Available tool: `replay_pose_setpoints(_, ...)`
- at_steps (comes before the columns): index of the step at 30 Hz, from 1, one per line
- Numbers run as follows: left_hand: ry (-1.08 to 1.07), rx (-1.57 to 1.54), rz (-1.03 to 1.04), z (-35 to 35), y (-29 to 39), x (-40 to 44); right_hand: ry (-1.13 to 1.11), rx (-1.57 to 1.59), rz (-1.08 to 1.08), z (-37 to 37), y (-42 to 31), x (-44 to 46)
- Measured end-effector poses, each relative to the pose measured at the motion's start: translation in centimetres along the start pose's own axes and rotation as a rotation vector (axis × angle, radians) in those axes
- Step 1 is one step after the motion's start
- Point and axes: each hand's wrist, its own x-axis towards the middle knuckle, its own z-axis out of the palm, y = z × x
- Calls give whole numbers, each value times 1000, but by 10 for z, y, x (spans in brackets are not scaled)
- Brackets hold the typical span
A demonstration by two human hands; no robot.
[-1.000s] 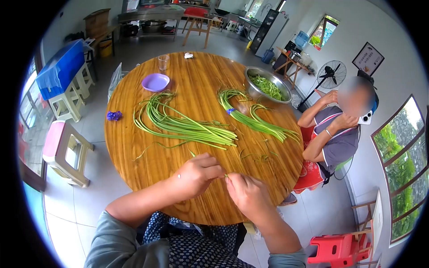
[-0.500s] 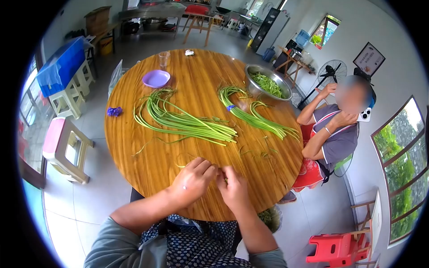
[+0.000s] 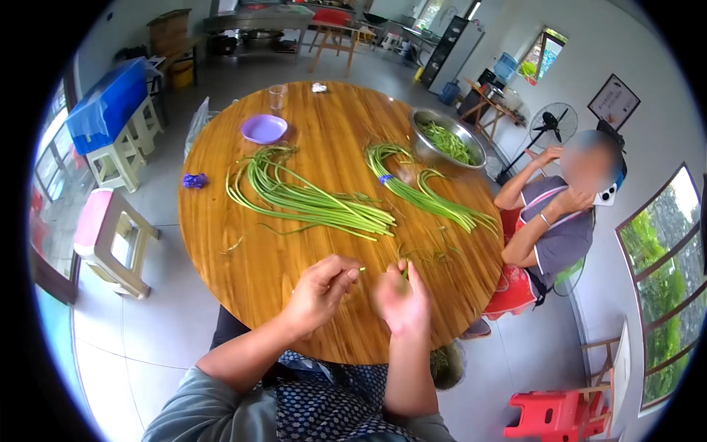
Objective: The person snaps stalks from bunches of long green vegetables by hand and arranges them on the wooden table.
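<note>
My left hand is closed over the near part of the round wooden table, a short bit of green stem showing at its fingertips. To its right, apart from it, my right hand is closed on green stem pieces and partly blurred. Beyond my hands lies a loose bunch of long green stems. A second bunch, with a purple-blue band around part of it, is farther right. Thin scraps lie on the wood near my right hand.
A metal bowl of green pieces, a purple bowl, a clear cup and a purple bundle are on the table. A person sits at the right. Below the table edge is a container.
My hands were together and are now apart, my right hand having moved right and up. Green stem now shows in each. The view has shifted slightly.
</note>
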Motion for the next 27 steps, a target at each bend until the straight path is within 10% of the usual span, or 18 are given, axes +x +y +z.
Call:
replay_pose_setpoints(14, -144, 185, 207, -1, -1, 4, -45, -579, -29, 21, 10, -21)
replay_pose_setpoints(27, -238, 189, 27, -12, -9, -6, 65, -381, 80, 19, 14, -4)
